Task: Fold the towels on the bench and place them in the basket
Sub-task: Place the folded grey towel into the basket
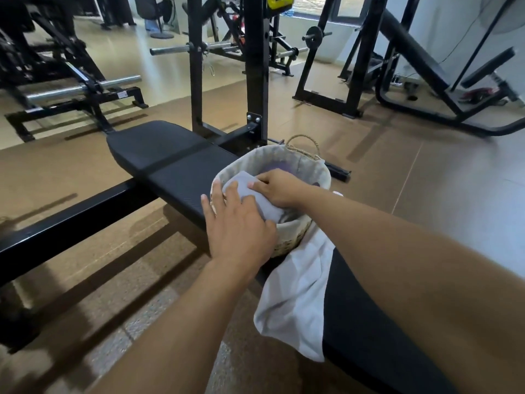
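Head view, looking down along a black padded bench (170, 163) in a gym. Woven basket (295, 237) with a pale cloth lining and a rope handle stands on the bench pad, about mid-length, toward its right edge. Folded grey towel (255, 200) lies across the basket's near-left rim, partly inside the opening. Left hand (238, 223) rests on top of the towel at the rim, fingers straight and spread, pressing flat rather than curled round it. Right hand (277, 187) sits over the towel's far side inside the basket mouth, fingers bent down onto the cloth; whether they pinch it cannot be told from this angle. Something purple (277, 167) shows deeper in the basket, beyond the right hand. White towel (295, 302), unfolded, lies on the near end of the bench just behind the basket, touching its base and hanging over the bench's left edge. Black rack uprights (257, 66) stand at the bench's far side; barbells and other machines sit on the brown floor beyond.
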A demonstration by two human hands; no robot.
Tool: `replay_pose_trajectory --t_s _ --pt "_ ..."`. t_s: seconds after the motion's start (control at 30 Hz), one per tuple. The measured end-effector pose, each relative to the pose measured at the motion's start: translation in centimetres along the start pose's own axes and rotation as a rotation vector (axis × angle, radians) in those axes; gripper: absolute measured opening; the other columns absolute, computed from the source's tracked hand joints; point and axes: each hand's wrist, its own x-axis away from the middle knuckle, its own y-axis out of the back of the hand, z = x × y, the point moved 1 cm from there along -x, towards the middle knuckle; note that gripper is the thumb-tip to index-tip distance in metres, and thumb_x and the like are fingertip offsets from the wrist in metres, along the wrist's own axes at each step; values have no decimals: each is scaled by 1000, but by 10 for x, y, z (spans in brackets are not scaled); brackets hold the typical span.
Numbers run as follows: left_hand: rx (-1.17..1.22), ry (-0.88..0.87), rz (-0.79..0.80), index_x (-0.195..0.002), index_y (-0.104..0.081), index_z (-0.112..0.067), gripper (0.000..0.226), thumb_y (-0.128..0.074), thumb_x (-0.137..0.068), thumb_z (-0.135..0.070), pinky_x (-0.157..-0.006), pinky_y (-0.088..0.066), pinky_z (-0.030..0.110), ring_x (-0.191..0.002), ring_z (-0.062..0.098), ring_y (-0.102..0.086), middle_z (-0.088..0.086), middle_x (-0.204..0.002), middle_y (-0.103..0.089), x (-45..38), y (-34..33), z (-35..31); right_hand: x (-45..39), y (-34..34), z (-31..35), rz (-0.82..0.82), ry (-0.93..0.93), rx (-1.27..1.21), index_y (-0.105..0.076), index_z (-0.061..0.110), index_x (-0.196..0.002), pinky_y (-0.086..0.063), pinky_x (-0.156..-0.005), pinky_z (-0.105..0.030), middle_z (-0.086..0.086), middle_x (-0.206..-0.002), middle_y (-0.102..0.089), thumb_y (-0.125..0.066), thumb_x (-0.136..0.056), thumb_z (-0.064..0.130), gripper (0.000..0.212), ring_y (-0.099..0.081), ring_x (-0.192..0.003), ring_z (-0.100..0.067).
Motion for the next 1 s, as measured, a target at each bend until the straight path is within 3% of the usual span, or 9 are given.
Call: replay_pose_trajectory --t_s 0.1,0.2,0.27,0.4,0.73,1.0 --pt "-17 2 2 -121 -62 -16 41 -48 -88 -37 -125 -3 54 -155 33 1 11 -164 -20 1 0 -1 3 5 -2 -104 86 20 -70 26 -100 -38 -81 -33 -2 -98 -69 -46 -106 39 28 -59 -98 -24" --pt "-18 14 17 -121 -63 -17 41 -48 -88 -37 -125 -3 53 -155 33 2 12 -164 -19 1 1 -2 7 14 1 -127 179 42 -64 13 -125 -38 -103 -38 -10 -131 -61 -39 -108 35 37 -52 -125 -25" --pt "-30 15 29 -126 -62 -17 45 -46 -90 -38 -126 -3 53 -155 34 3 13 -165 -18 1 1 -2 13 16 5 -48 202 113 -48 9 -144 -29 -113 -35 -10 -153 -47 -35 -109 37 47 -41 -141 -24" --pt "-64 13 39 -144 -48 -13 58 -44 -93 -40 -126 -4 52 -155 36 3 14 -165 -17 2 3 -5 28 2 -1 151 141 175 -11 19 -162 -13 -122 -31 1 -170 -13 -31 -109 45 63 -17 -154 -17" --pt "-73 8 22 -142 -50 -9 56 -42 -96 -38 -126 -6 51 -155 36 1 15 -163 -21 2 1 -4 34 -2 -1 288 79 195 8 24 -161 -2 -124 -30 3 -170 4 -25 -110 44 65 -3 -157 -16" --pt "-55 1 12 -146 -46 -12 55 -42 -97 -38 -126 -6 52 -155 35 0 12 -163 -21 2 0 -3 41 -3 -1 224 75 209 5 26 -162 -6 -122 -28 7 -170 2 -22 -110 45 62 -8 -156 -13"
